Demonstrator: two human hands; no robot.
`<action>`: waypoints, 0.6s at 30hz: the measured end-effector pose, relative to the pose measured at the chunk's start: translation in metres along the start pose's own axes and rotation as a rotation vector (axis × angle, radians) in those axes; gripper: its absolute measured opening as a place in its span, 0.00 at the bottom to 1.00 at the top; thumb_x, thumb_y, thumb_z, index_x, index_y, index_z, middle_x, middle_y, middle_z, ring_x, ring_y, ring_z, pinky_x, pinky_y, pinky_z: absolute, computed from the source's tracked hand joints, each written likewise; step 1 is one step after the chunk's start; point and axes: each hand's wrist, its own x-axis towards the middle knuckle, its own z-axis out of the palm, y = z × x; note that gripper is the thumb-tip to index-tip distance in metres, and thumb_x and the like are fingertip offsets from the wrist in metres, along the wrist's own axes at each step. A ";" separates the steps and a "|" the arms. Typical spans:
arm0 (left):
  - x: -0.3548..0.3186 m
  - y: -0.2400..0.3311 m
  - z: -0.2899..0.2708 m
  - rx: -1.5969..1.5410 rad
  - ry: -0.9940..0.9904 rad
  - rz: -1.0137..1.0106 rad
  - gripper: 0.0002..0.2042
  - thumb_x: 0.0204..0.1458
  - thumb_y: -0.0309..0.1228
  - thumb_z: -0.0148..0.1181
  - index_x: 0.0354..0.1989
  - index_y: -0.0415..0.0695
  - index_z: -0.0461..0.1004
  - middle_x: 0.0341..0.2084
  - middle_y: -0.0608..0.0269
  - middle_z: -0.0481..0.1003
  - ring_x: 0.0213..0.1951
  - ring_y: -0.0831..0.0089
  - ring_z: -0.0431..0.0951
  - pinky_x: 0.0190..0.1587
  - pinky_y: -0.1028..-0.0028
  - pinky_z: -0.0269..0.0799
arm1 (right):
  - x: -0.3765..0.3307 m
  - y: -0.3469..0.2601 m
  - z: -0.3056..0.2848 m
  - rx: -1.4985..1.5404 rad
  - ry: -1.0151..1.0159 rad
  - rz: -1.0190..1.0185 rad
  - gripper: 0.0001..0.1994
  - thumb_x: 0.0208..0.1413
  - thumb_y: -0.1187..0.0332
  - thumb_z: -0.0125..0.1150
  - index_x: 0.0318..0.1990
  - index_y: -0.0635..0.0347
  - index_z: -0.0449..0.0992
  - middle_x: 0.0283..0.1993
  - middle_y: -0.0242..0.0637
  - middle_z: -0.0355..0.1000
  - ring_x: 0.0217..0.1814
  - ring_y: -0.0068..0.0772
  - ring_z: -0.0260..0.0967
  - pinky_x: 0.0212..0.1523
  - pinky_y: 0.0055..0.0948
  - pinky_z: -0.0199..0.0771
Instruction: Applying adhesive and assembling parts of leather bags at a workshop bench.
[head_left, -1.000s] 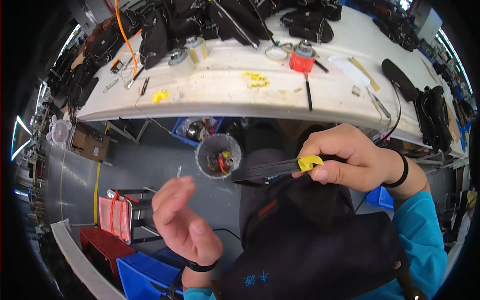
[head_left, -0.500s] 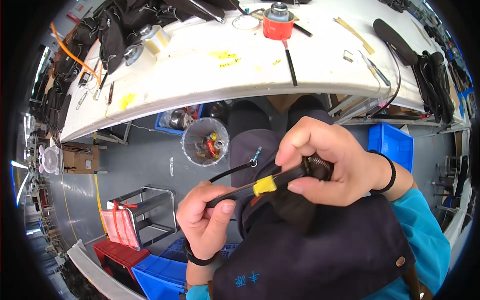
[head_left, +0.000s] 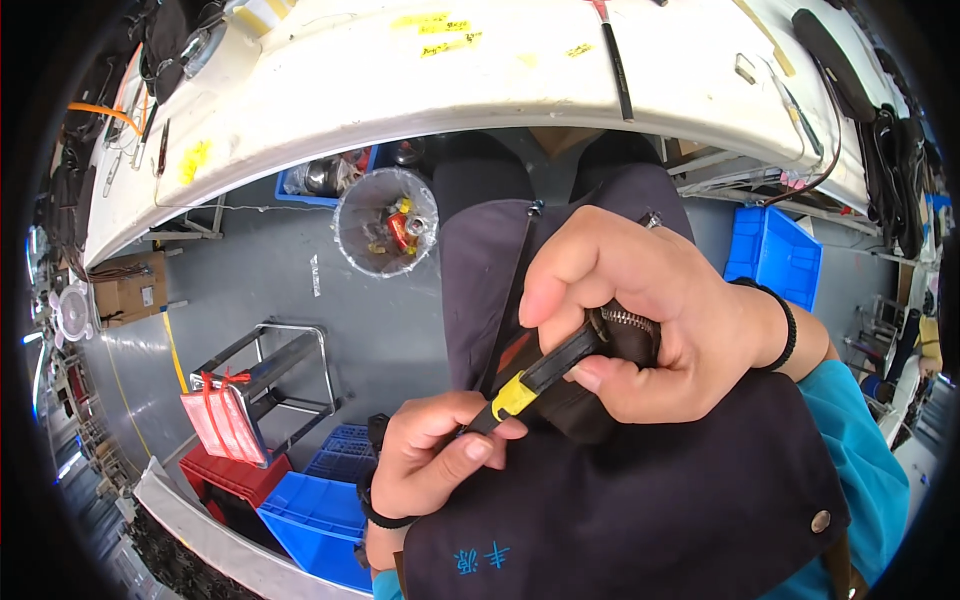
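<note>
Both hands hold a dark brown zipped piece (head_left: 580, 413) that looks like a small leather pouch or bag part; its exact kind I cannot tell. A strip of yellow tape (head_left: 513, 397) wraps around its narrow black edge. My left hand (head_left: 432, 455) pinches the lower end of that edge between thumb and fingers, just below the tape. At the upper end my right hand (head_left: 650, 325) curls around the piece, thumb on the near side. Metal zipper teeth (head_left: 628, 320) show under the right fingers. The piece is tilted over my dark apron (head_left: 640, 490).
Ahead stands a white worktable (head_left: 350, 90) with a red-and-black handled tool (head_left: 618, 70) on it. Beneath are a round waste bin (head_left: 385, 222) and a blue crate (head_left: 775, 255). A metal-framed stool (head_left: 290, 385), red crate (head_left: 232, 470) and blue crates (head_left: 320, 520) are at the left.
My view has shifted, so the table sits higher. The taped edge now slants more steeply, with my left hand lower and the zipper teeth more exposed. Both hands keep hold.
</note>
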 end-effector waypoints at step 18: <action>0.017 -0.004 0.013 -0.409 -0.008 -0.063 0.13 0.59 0.35 0.51 0.41 0.35 0.70 0.17 0.72 0.64 0.20 0.86 0.59 0.25 0.82 0.55 | 0.008 0.022 0.010 -0.056 -0.028 -0.110 0.22 0.39 0.81 0.57 0.47 0.64 0.68 0.35 0.37 0.70 0.34 0.32 0.71 0.35 0.26 0.71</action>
